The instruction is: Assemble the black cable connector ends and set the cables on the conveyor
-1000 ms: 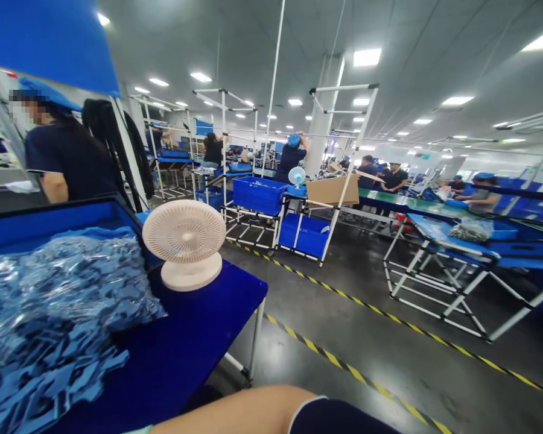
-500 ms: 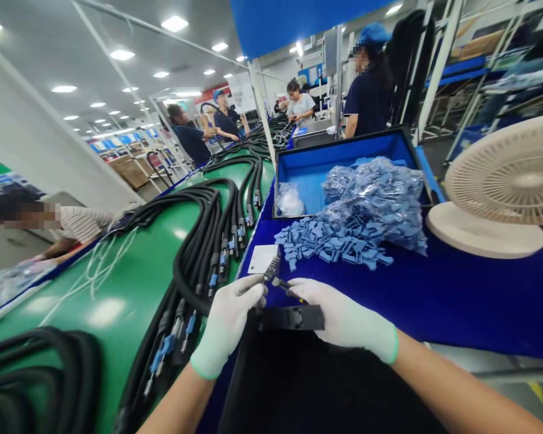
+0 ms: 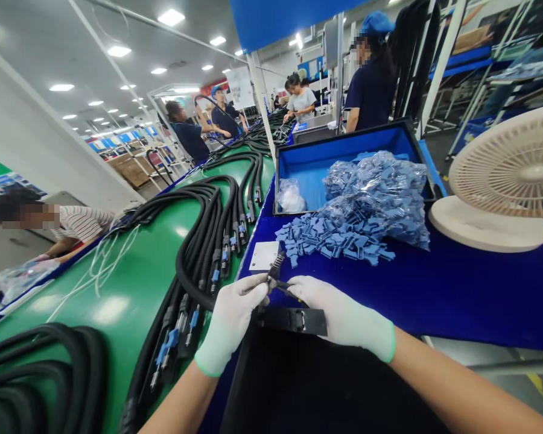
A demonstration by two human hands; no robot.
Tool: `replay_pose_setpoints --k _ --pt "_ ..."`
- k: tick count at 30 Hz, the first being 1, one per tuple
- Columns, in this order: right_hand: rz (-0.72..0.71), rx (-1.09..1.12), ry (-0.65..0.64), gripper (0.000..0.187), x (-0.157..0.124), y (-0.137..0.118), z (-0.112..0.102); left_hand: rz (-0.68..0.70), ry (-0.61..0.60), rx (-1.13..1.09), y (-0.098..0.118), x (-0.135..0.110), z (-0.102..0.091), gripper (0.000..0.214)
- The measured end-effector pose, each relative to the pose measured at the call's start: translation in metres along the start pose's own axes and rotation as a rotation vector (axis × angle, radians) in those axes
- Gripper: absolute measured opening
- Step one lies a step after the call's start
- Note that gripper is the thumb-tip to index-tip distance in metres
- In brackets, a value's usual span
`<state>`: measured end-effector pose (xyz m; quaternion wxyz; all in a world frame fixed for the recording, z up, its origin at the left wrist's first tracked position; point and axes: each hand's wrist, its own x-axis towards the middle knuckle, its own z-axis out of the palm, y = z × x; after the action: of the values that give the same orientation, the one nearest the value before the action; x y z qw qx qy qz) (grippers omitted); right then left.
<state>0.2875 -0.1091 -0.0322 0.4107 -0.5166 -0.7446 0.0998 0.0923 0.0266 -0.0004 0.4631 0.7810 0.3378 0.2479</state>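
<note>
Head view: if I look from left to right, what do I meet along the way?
Green belt → black cables with blue plugs → left gloved hand → small black toothed part → right gloved hand → cream fan

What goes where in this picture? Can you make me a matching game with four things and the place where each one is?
Things:
1. Desk fan
2. Loose blue plastic pieces
3. Black cables
4. Clear plastic bag

Places:
A. Inside the blue tray
B. Looped on the green worktop
C. Standing on the blue table, to the right of the tray
D. Heaped on the table in front of the tray

Right pairs: 1-C, 2-D, 3-B, 4-A
</note>
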Motion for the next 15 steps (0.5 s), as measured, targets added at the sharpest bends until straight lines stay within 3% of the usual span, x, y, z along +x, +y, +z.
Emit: replay_pose_setpoints --k 5,10,15 --pt "0.084 -0.081 -0.036 0.008 -0.002 0.01 0.008 0.008 -0.023 -0.044 0.005 0.007 0.004 0.044" --pt "0.164 -0.119 -0.051 0.011 -0.002 0.012 0.009 0.134 -0.079 0.042 0.02 0.03 0.009 0.045" --pt "0.311 -0.054 -0.017 0.038 -0.001 0.014 0.006 0.216 -0.062 0.244 0.023 0.041 0.01 0.036"
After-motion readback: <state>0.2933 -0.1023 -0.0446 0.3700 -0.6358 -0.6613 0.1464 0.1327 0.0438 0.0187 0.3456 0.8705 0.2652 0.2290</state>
